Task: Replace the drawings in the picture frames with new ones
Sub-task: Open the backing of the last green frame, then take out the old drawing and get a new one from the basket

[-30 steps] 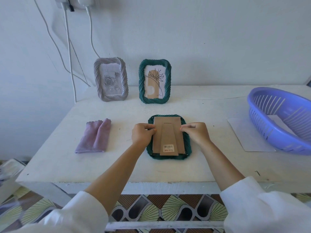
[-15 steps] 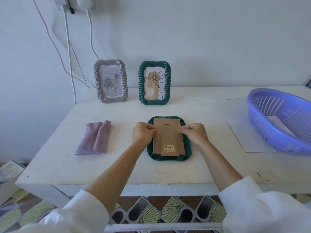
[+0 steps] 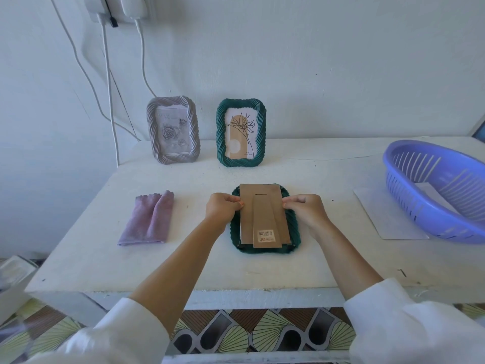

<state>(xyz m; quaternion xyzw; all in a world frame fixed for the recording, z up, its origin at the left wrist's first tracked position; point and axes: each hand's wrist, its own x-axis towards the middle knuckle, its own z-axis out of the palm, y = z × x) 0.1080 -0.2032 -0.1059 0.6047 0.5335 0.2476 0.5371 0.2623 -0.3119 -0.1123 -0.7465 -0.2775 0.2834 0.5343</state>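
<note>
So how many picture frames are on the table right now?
3. A grey frame and a green frame stand at the back by the wall; another green frame lies face down between both hands. None seem hidden.

We record a white painted table (image 3: 183, 258), its surface scuffed, set against a pale blue-white wall (image 3: 315, 61). At upper left we note a wall socket (image 3: 118, 6) with white cables (image 3: 110, 101) trailing down behind the table. Below its front edge we list a patterned floor (image 3: 249, 334) of fan motifs. Light is soft, even daylight.
</note>
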